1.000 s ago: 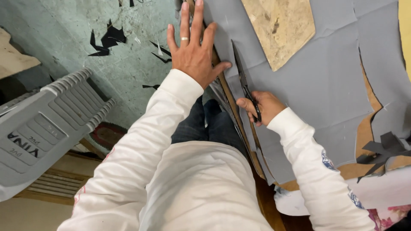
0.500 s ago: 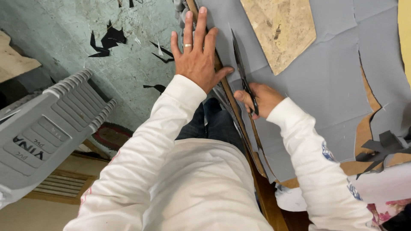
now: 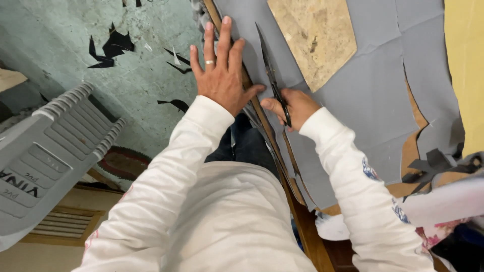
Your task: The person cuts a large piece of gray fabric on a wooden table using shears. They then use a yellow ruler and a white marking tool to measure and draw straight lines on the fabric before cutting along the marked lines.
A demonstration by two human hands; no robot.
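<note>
Scissors (image 3: 272, 75) sit in my right hand (image 3: 295, 107), fingers wrapped round the handles, blades pointing to 12 o'clock over the grey cloth (image 3: 378, 100) on the counter (image 3: 302, 226). My left hand (image 3: 222, 75) lies flat and spread at 9 o'clock of the blades, pressing the cloth's edge. A tan pattern (image 3: 315, 38) rests at 1 o'clock. A grey chair (image 3: 45, 156) stands far at 8 o'clock.

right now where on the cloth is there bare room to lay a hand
Bare grey cloth lies between the tan pattern and the yellow edge. It is crowded at the table edge, where the left hand, scissors and right hand sit.
</note>
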